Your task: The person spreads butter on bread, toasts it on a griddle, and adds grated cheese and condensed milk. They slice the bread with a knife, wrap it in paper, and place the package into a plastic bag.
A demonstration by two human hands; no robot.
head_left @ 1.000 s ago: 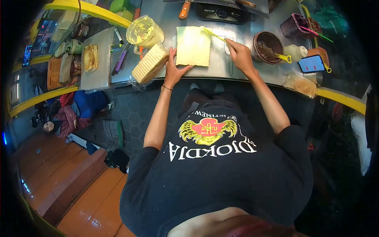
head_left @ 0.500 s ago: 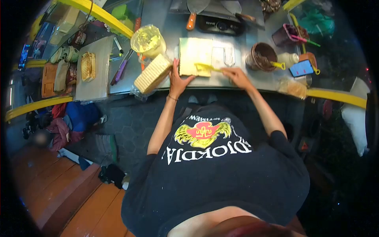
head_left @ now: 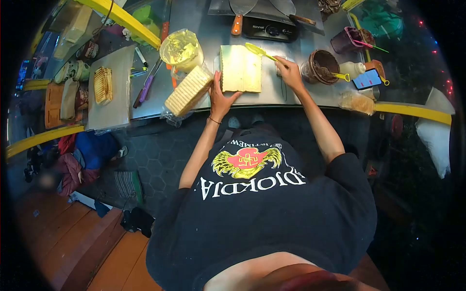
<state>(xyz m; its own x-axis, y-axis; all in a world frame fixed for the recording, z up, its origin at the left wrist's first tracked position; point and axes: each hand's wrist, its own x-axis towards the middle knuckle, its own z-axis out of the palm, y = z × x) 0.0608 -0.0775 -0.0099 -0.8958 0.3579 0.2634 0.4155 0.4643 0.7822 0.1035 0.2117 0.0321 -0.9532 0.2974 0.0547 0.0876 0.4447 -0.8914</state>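
A flat, pale slab of bread [head_left: 241, 70] lies on the metal counter in front of me, a faint seam down its middle. My left hand [head_left: 222, 101] is at its lower left corner, finger and thumb spread along two edges, touching it. A yellow plastic spreader [head_left: 255, 49] is gripped by its handle in my right hand [head_left: 290, 73]; its blade sits over the slab's upper right corner. Left of the slab, a sliced loaf [head_left: 188, 91] rests partly in clear wrap. Behind the loaf stands a tub [head_left: 181, 52] with yellow spread inside and on its rim.
A brown tub [head_left: 322, 67] with a yellow-handled tool, a white bottle [head_left: 351, 69] and a phone [head_left: 368, 79] are at right. The Rinnai stove [head_left: 270, 30] and metal scrapers are behind. At left, toasted bread [head_left: 103, 85] lies on a board [head_left: 118, 104] beside a purple-handled knife [head_left: 145, 89].
My right hand has moved up with the spreader, from the slab's lower middle to its upper right corner. My left hand stays at the bread's lower left corner.
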